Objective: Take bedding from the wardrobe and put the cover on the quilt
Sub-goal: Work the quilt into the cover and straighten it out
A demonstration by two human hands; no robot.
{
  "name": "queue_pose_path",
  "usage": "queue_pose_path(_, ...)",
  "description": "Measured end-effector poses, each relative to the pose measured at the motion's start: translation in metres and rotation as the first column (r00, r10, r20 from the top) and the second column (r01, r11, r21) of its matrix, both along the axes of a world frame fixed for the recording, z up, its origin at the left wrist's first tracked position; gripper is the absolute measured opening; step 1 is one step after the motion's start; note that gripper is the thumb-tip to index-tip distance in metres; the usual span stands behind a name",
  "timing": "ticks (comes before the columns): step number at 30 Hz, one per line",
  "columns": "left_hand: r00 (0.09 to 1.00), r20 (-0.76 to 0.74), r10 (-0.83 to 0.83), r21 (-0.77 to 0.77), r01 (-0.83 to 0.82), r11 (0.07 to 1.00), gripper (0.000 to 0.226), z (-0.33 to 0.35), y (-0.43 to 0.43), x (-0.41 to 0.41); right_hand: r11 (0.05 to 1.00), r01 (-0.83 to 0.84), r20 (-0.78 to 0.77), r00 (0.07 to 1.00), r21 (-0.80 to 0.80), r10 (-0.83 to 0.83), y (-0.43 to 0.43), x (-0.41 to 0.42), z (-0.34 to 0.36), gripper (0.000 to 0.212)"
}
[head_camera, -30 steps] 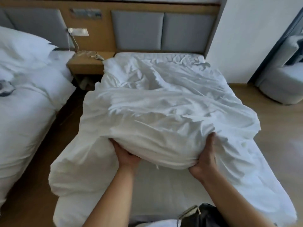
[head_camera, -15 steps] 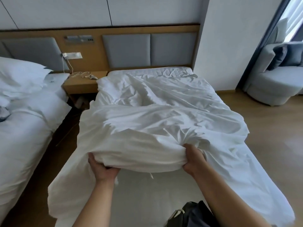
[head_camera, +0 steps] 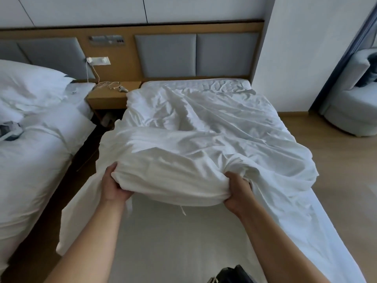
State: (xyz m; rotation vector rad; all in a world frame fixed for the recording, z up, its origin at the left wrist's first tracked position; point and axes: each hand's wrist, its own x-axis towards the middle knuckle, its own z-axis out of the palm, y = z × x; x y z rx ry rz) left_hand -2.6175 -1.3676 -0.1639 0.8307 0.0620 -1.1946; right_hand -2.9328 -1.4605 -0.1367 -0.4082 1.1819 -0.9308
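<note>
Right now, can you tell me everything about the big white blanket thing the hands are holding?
The white bedding is soft, wrinkly cloth, puffy in places. It lies spread over the bed, from close to the headboard down to the middle, and hangs over both sides. Its near edge is bunched into a thick roll. The left grip and right grip clutch that roll at its two ends. A small white tie string dangles under it.

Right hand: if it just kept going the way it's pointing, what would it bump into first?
The right hand points toward the headboard and grips the bunched edge of the white quilt. It would probably just push deeper into that bundle first. What lies inside the folds cannot be seen.
</note>
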Motion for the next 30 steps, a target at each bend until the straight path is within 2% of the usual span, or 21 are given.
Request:
queue_pose_path(2,0.995,0.092,-0.044,-0.025,0.046,0.999,0.055,0.036,-0.026,0.010,0.997,-0.032,0.081,0.996,-0.069,0.037,-0.027,0.001,0.022,0.027)
queue_pose_path(4,0.985,0.173,-0.023,-0.141,0.048,0.989,0.056,0.070,-0.047,0.023,0.991,-0.004,0.139,0.990,-0.135,0.023,-0.060,0.004,0.051,0.032)
queue_pose_path(6,0.987,0.162,0.020,-0.262,0.024,0.965,0.061,0.096,-0.061,0.025,0.979,-0.030,0.175,0.982,-0.204,0.066,-0.085,0.010,0.074,0.036)
queue_pose_path(8,0.993,0.090,0.074,-0.314,-0.042,0.949,0.071,0.097,-0.074,0.024,0.973,-0.121,0.149,0.977,-0.197,0.151,-0.094,0.018,0.076,0.029)
queue_pose_path(10,0.989,0.070,0.134,-0.257,-0.112,0.960,0.074,0.079,-0.078,0.017,0.967,-0.192,0.122,0.969,-0.169,0.214,-0.092,0.019,0.068,0.026)
queue_pose_path(13,0.977,0.128,0.172,-0.101,-0.160,0.982,0.060,0.049,-0.080,0.032,0.986,-0.089,0.104,0.989,-0.141,0.104,-0.099,0.030,0.053,0.016)
queue_pose_path(15,0.971,0.143,0.190,-0.068,-0.182,0.981,0.059,0.039,-0.084,0.052,0.991,-0.007,0.097,0.995,-0.133,0.020,-0.103,0.044,0.046,0.018)
queue_pose_path(19,0.972,0.122,0.200,-0.083,-0.191,0.978,0.068,0.030,-0.097,0.084,0.989,0.048,0.139,0.990,-0.139,-0.028,-0.097,0.077,0.038,0.020)
queue_pose_path(22,0.988,0.100,0.114,-0.029,-0.112,0.993,0.057,0.020,-0.108,0.098,0.985,0.027,0.173,0.985,-0.169,0.002,-0.100,0.085,0.037,0.014)
queue_pose_path(24,0.994,0.089,0.057,0.036,-0.060,0.998,0.048,0.013,-0.114,0.111,0.988,-0.019,0.196,0.979,-0.155,0.050,-0.110,0.087,0.028,0.029)
queue_pose_path(27,0.994,0.111,0.005,0.101,-0.017,0.995,0.046,0.003,-0.116,0.126,0.996,-0.085,0.209,0.974,-0.041,0.092,-0.128,0.080,0.011,0.041)
queue_pose_path(28,0.994,0.108,-0.015,0.108,0.004,0.994,0.044,0.000,-0.116,0.129,0.990,-0.137,0.212,0.967,-0.033,0.141,-0.134,0.078,0.004,0.052)
queue_pose_path(30,0.990,0.127,-0.059,0.112,0.045,0.993,0.041,-0.006,-0.117,0.132,0.992,-0.127,0.236,0.965,0.027,0.117,-0.146,0.079,-0.013,0.065)
